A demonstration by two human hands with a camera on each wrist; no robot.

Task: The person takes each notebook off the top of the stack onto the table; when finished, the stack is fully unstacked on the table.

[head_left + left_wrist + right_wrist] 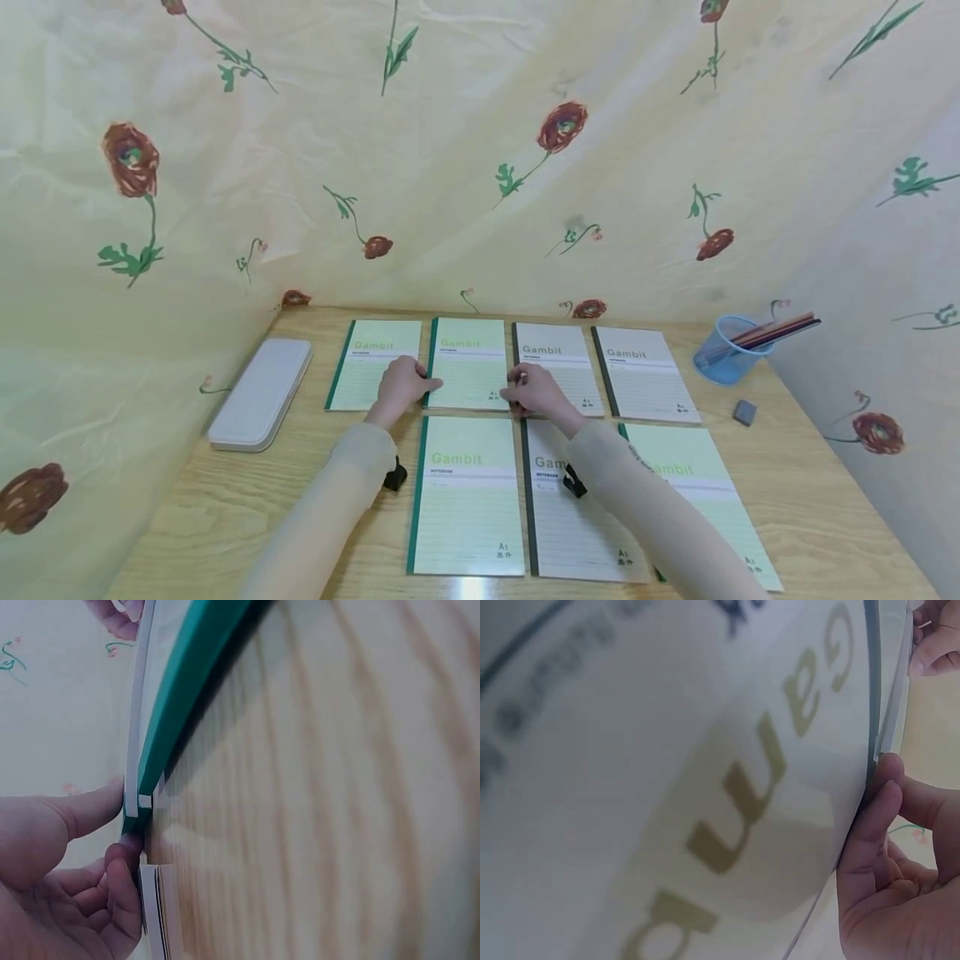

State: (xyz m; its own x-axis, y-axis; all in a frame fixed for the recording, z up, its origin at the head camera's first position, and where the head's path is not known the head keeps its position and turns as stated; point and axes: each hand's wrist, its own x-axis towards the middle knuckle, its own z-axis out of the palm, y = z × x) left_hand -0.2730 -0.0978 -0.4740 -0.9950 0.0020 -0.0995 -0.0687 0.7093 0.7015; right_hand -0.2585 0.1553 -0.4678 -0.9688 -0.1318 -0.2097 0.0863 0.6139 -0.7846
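In the head view, a notebook with a green spine (pixel 467 375) lies flat in the back row, second from the left. My left hand (pixel 401 385) pinches its left edge near the lower corner, while my right hand (pixel 538 389) pinches its right edge. The left wrist view shows the thumb and curled fingers of the left hand (pixel 71 900) at the corner of the green spine (pixel 180 682). In the right wrist view, the thumb and index finger of the right hand (pixel 900 870) meet at the notebook's edge (pixel 891 720); a dark-spined notebook (pixel 630 780) fills the foreground.
Other notebooks flank it: a green-spined one (pixel 367 375) left, dark-spined ones (pixel 558 358) right. A front row (pixel 468 517) lies beneath my forearms. A white case (pixel 262 392) is at left; a blue pencil cup (pixel 723 358) and grey eraser (pixel 745 412) at right.
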